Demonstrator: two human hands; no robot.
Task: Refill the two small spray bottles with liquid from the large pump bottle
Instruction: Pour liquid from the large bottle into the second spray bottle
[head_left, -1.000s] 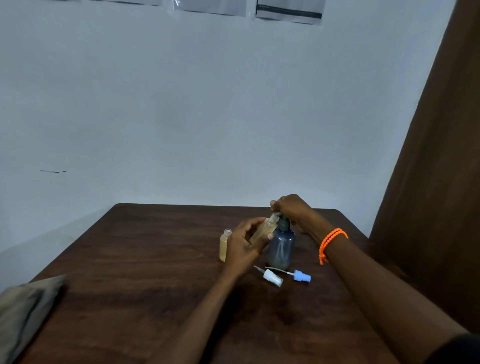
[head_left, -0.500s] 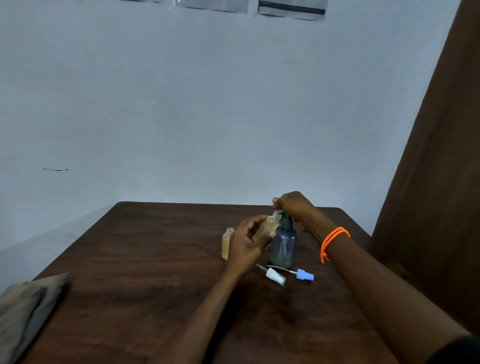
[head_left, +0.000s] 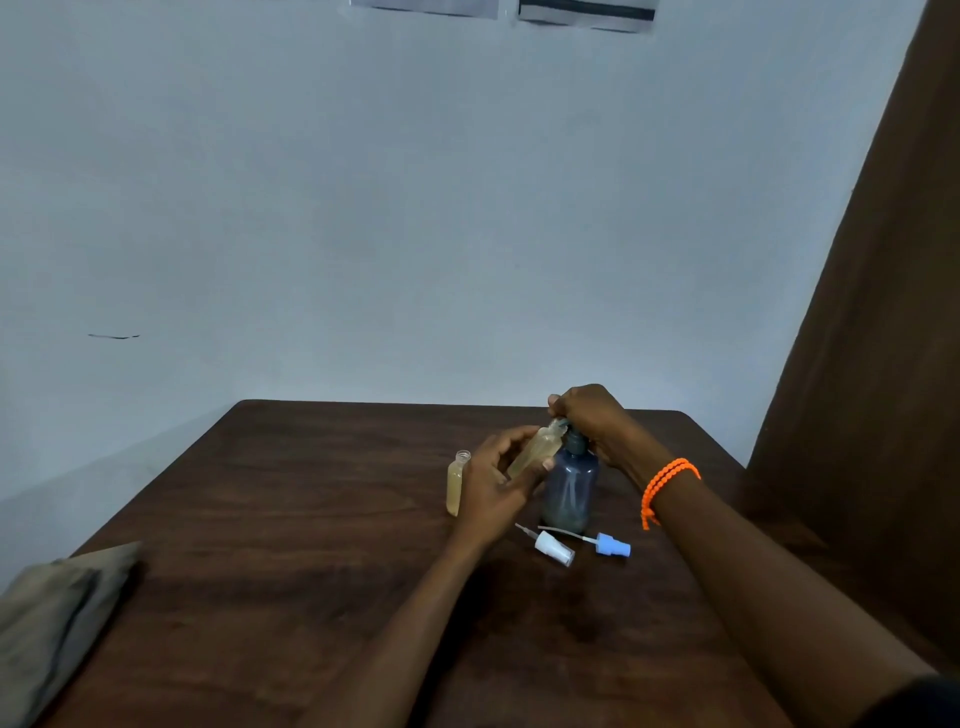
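Dark wooden worktop (head_left: 311, 519) against a pale wall: at left of the group, one small spray bottle (head_left: 455, 483), uncapped, upright, holding amber liquid, just beside the left hand (head_left: 493, 483). Left hand's fingers (head_left: 511, 441) curled around a second small bottle (head_left: 537, 448), long axis tilted up and to the right, mouth directly under the spout of the large pump bottle (head_left: 570, 486). Right hand (head_left: 589, 415) nearer the pump, fingers pressed together on its head; two spray caps (head_left: 556, 548) lying loose in front of the pump bottle.
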